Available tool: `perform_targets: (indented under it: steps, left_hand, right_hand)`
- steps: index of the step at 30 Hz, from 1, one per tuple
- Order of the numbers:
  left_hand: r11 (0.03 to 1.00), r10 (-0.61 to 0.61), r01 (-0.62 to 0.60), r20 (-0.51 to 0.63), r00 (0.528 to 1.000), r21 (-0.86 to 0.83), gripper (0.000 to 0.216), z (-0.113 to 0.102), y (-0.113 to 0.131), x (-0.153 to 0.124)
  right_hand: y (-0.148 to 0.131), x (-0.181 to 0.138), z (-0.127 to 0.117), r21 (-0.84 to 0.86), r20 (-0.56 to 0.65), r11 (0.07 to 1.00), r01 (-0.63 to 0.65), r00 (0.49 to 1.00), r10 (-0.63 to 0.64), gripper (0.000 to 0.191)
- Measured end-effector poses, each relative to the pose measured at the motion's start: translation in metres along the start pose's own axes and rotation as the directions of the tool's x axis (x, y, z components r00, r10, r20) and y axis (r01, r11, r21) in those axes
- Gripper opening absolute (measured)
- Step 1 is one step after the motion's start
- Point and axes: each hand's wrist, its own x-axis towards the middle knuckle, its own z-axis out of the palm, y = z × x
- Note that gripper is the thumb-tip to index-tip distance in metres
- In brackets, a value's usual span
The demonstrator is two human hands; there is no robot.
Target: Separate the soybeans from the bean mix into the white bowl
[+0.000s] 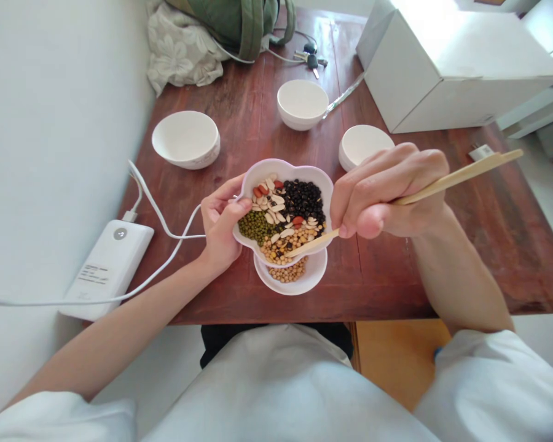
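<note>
My left hand (224, 222) grips the left rim of a flower-shaped bowl (287, 166), tilted toward me. Black beans (303, 199), green mung beans (257, 228), peanuts (268, 202) and yellow soybeans (299, 236) lie in it in separate patches, partly mixed. Closed around a wooden stick (461, 177), perhaps a chopstick or spoon handle, my right hand (387, 191) is at the bowl's right side. The stick's thin tip rests among the soybeans near the front rim. Under that rim stands a small white bowl (311, 279) with soybeans in it, partly hidden by the bowl above.
White bowls stand farther back: one at left (187, 140), one in the middle (303, 105), one at right (365, 145) partly behind my hand. A power bank (113, 264) with a white cable (166, 261) is at left. Keys (311, 60), a green bag (221, 21) and a white box (442, 80) lie behind.
</note>
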Motion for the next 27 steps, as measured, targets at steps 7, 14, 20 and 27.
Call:
perform_targets:
  steps: [7, 14, 20, 27]
  left_hand:
    - [0.999, -0.025, 0.025, -0.027, 0.999, 0.023, 0.038, 0.0025, 0.0031, 0.0005]
    - [0.998, -0.042, 0.044, -0.046, 0.998, 0.035, 0.036, 0.0047, 0.0053, -0.0001]
    - [0.999, -0.045, 0.047, -0.052, 0.998, 0.027, 0.030, 0.0042, 0.0056, -0.0014]
    - [0.997, -0.069, 0.071, -0.069, 0.995, 0.031, 0.030, 0.0057, 0.0076, -0.0016]
  right_hand:
    - [0.0000, 0.0003, 0.0002, 0.027, 0.004, 1.000, -0.008, 1.000, 0.008, 0.037]
    - [-0.0011, 0.0022, 0.0006, 0.062, -0.039, 0.998, -0.009, 0.999, 0.012, 0.042]
    - [-0.0046, 0.0050, 0.0017, 0.127, -0.098, 0.992, -0.018, 0.995, 0.031, 0.042]
    - [-0.0035, 0.0057, 0.0001, 0.139, -0.114, 0.990, -0.009, 0.993, 0.025, 0.042]
